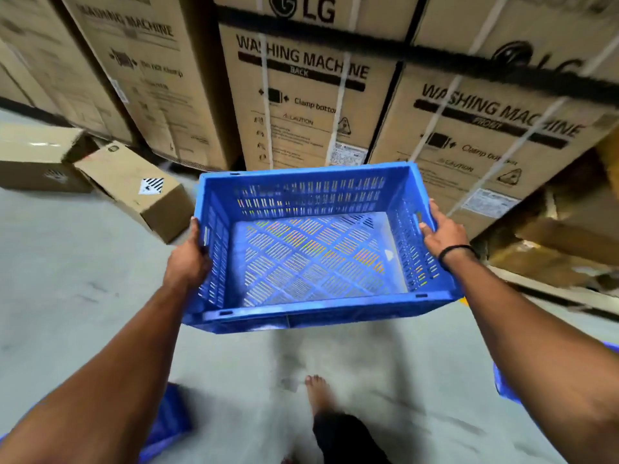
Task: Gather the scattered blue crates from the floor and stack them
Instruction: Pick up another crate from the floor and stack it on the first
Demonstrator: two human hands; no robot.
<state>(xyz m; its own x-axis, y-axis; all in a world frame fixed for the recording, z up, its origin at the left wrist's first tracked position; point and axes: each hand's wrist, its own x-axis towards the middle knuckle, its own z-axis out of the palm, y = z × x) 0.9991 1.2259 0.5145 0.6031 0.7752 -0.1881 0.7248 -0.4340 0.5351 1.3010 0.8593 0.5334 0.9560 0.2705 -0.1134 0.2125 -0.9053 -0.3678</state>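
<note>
An empty blue slotted crate (315,256) hangs in the air in front of me, open side up, above the grey floor. My left hand (189,259) grips its left wall and my right hand (442,234) grips its right wall by the handle slot. A black band circles my right wrist. Part of another blue crate (167,423) shows under my left forearm at the bottom left. A blue edge (505,383) of one more peeks out beside my right forearm.
Tall washing machine cartons (301,95) form a wall straight ahead. Two small cardboard boxes (134,185) lie on the floor at the left. Flattened cardboard (552,249) is piled at the right. My bare foot (318,396) stands on the concrete floor (67,279).
</note>
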